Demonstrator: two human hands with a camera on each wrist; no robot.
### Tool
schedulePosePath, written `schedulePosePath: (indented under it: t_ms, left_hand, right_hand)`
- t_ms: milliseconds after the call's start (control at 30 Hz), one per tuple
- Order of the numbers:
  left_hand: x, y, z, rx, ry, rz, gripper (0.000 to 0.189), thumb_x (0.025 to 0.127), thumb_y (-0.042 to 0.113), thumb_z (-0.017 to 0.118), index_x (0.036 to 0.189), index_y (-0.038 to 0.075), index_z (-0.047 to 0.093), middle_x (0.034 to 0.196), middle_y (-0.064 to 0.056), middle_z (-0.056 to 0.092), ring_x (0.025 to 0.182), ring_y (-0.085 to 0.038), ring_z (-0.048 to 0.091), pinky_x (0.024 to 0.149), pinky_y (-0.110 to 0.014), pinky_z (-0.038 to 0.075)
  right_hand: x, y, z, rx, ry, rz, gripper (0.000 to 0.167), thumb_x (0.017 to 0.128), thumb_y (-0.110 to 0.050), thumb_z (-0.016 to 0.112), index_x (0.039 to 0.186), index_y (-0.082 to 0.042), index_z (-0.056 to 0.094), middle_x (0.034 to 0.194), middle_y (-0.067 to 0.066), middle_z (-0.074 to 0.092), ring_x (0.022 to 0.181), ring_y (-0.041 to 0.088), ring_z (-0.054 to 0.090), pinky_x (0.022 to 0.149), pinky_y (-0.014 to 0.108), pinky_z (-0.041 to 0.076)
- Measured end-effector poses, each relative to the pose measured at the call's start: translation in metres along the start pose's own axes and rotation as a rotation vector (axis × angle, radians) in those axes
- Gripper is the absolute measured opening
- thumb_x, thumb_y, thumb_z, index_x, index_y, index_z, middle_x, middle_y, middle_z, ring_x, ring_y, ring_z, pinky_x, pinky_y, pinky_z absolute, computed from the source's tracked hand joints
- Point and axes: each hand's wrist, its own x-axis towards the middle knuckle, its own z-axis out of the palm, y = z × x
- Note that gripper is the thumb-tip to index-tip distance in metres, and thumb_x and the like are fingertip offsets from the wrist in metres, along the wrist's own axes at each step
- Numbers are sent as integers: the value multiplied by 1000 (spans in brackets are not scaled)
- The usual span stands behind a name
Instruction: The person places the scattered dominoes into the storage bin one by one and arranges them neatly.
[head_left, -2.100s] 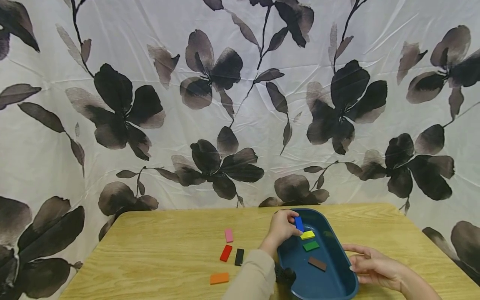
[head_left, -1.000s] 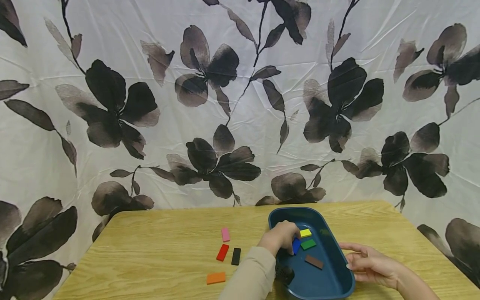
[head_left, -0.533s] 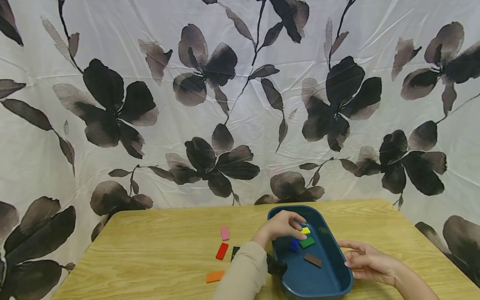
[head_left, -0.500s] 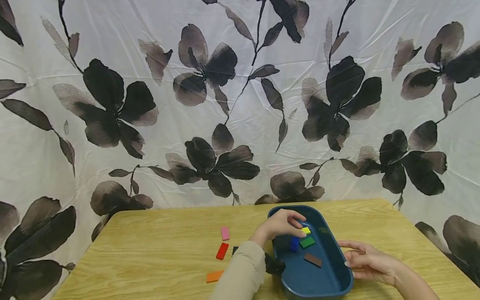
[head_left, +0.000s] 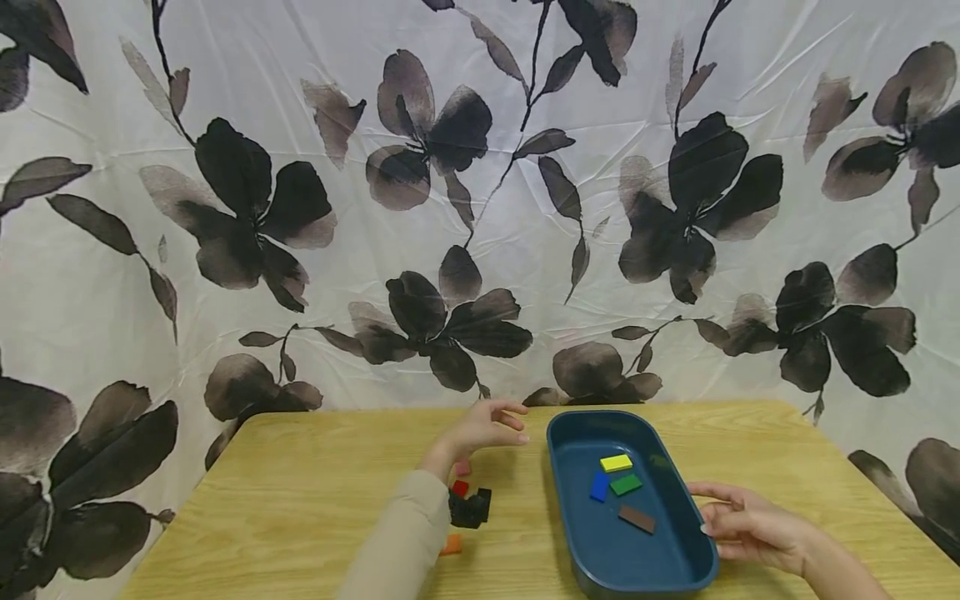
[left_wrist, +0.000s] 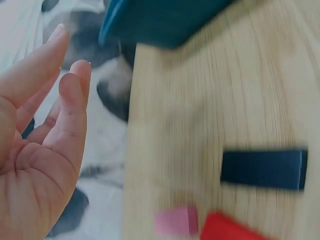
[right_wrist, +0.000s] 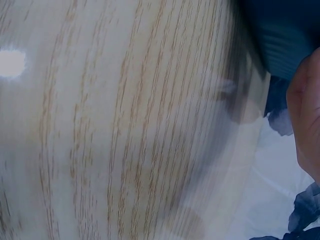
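My left hand (head_left: 480, 429) hovers above the table left of the blue tray (head_left: 558, 508), holding nothing; its fingers look loosely bent in the left wrist view. Below it lie a pink block (head_left: 462, 468), a red block (head_left: 460, 487) and an orange block (head_left: 452, 545), partly covered by my arm and wrist camera. A black block (left_wrist: 262, 169) shows only in the left wrist view. Inside the tray lie a yellow block (head_left: 616, 462), a blue block (head_left: 599, 487), a green block (head_left: 626, 484) and a brown block (head_left: 637, 519). My right hand (head_left: 757, 529) touches the tray's right outer wall with its fingers.
The wooden table (head_left: 322, 492) carries the tray on its right half. A white cloth (head_left: 525, 233) with dark flowers hangs behind the table's back edge. A black wrist camera (head_left: 469, 508) sits on my left wrist.
My left hand has let go of the blue block inside the tray, risen and moved left out over the table. The right hand stays at the tray's side.
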Motion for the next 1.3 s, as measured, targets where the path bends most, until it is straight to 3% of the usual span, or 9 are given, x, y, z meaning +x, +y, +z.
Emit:
schedulePosePath:
  t_ms: [267,400,633,767,1033,1300]
  left_hand:
    - [-26,-24,-29,15,25,-56,51,82,11,70,127,-4,51,116,-28,53,91,-19,59,82,-37,50]
    - [-38,-36,-41,1,44,-72,54,83,10,69,128,-8,46,115,-29,51,85,-26,62,81,-40,51]
    - [-49,-61,-55,14,118,-55,49,79,-3,67,122,-16,46,95,-19,57,77,-15,56,70,-28,51]
    - [-53,-65,-58,45,121,-63,49,75,-9,68,119,-17,48,92,-18,59,76,-15,56,67,-25,50]
    - [-56,-66,-53,203,166,-48,50,70,-6,75,112,-17,51,82,-16,58,74,-15,51,65,-24,46]
    - [-53,-67,-48,264,198,-53,42,69,-4,77,104,-13,58,80,-13,56,72,-14,48,63,-24,44]
  right_hand:
    - [1,2,-1,-6,-5,-5,43,93,7,37,128,-15,48,105,4,60,96,15,60,85,31,49]
    - [2,1,-1,-8,-11,-1,43,93,7,37,129,-15,47,105,4,60,96,15,60,85,31,49]
    - [0,0,-1,-13,4,2,43,93,6,38,130,-14,47,106,5,59,98,17,60,87,33,48]
    - [1,1,-2,-7,-2,-1,43,93,6,38,129,-15,48,107,5,60,98,17,61,87,33,49]
    - [1,2,-2,28,-32,-7,43,94,7,36,126,-17,51,108,6,60,100,17,60,89,33,47]
    - [0,2,-2,8,-11,-5,43,93,7,37,126,-17,51,103,4,60,94,15,61,84,30,49]
